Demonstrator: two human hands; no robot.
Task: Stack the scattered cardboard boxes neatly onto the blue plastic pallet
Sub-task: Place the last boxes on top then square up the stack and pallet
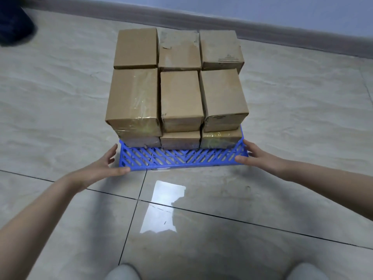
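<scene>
A blue plastic pallet (181, 158) lies on the tiled floor, its near lattice strip bare. Several brown cardboard boxes (180, 98) are stacked on it in two layers, three columns across and two rows deep. The upper near-left box (133, 96) carries shiny tape and overhangs the pallet's left side a little. My left hand (103, 167) is at the pallet's near left corner, thumb on the front edge, fingers spread beside it. My right hand (255, 156) is at the near right corner, thumb on the front edge, fingers along the side. Neither hand holds a box.
A grey skirting board (262, 31) and wall run behind the stack. A dark blurred object (14, 25) sits at the top left. Bare floor tiles surround the pallet, with a bright window reflection (163, 207) in front. My knees (123, 272) show at the bottom edge.
</scene>
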